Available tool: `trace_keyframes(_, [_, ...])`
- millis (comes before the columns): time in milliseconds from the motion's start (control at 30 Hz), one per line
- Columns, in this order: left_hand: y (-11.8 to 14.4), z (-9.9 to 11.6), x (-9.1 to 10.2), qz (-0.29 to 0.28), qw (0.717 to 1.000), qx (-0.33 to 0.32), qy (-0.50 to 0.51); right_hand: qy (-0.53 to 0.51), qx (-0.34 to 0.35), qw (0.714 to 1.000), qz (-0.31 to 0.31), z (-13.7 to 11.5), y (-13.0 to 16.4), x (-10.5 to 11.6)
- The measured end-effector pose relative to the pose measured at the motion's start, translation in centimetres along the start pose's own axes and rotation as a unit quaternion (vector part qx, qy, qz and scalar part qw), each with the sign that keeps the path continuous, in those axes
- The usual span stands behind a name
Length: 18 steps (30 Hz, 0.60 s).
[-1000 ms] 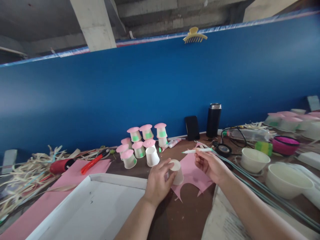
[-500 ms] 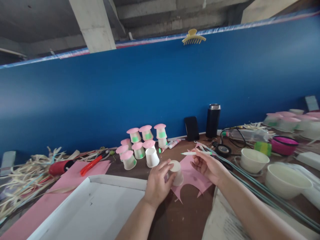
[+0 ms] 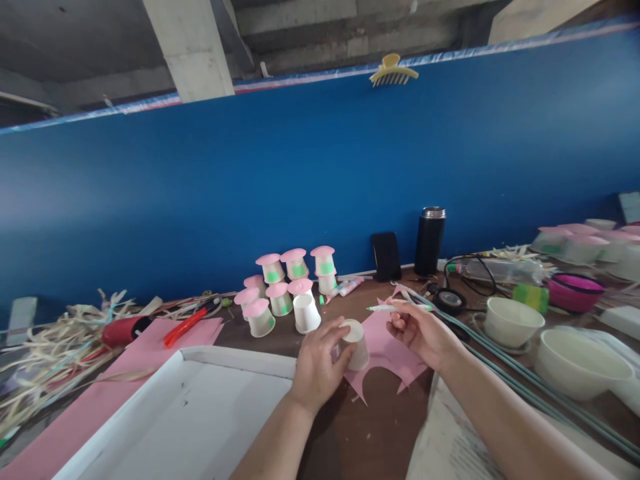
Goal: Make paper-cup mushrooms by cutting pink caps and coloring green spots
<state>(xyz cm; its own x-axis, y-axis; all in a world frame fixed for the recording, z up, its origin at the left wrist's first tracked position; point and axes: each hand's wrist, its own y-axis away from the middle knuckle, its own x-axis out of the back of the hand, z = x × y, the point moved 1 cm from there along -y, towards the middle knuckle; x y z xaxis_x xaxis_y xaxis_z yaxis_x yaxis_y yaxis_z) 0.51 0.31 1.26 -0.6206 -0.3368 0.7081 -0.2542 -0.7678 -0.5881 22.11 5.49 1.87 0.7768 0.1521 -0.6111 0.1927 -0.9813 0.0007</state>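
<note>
Taking the upturned paper cup (image 3: 356,344) as the landmark: far to its left on the table (image 3: 350,433), dry straw strips (image 3: 55,347) lie in a heap with a red-handled tool (image 3: 184,327) at their edge, on a sheet of pink paper (image 3: 100,393). Nearer, to the cup's lower left, sits a white tray (image 3: 165,427). Just behind and left of the cup stand finished cups with pink caps and green bands (image 3: 280,287), and a plain white cup (image 3: 306,313) stands in front of them.

The left hand (image 3: 320,363) is closed around the upturned paper cup, pressing it mouth-down onto a cut piece of pink paper (image 3: 387,353). Right of the cup, the right hand (image 3: 423,333) pinches a white pen (image 3: 397,307), which is held level above the paper with its tip toward the cup and not touching anything.

Further right are a black flask (image 3: 430,240), white bowls (image 3: 513,320) and thin rods (image 3: 505,370).

As a judgement, the light cup could slide on the loose paper if the left hand's grip eases while the pen pushes against its rim, leaving a wobbly line. The paper itself might also shift, since nothing else pins it.
</note>
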Motion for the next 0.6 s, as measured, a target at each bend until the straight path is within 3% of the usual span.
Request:
trace_keyframes(233, [-0.1, 0.0, 0.0, -0.003, 1.000, 0.009, -0.001, 0.084, 0.029, 0.994, -0.058, -1.7, 0.8, 0.2])
trace_keyframes(367, [-0.2, 0.1, 0.0, -0.008, 1.000, 0.010, 0.003, 0.203, 0.010, 0.970, -0.131, -2.7, 2.2, -0.3])
trace_keyframes(433, [-0.2, 0.1, 0.0, -0.009, 1.000, 0.005, 0.004, 0.283, -0.020, 0.942, -0.177, -2.5, 3.0, -1.2])
trace_keyframes(467, [-0.3, 0.1, 0.0, -0.009, 1.000, 0.002, 0.006, 0.392, -0.041, 0.889, -0.232, -2.1, 3.4, -1.8])
trace_keyframes(533, [-0.4, 0.0, 0.0, -0.004, 1.000, 0.001, 0.012, 0.433, -0.053, 0.863, -0.253, -1.4, 4.1, -2.9])
trace_keyframes(600, [-0.4, 0.0, 0.0, 0.000, 1.000, 0.002, 0.019, 0.504, 0.000, 0.817, -0.281, -0.8, 4.5, -3.9])
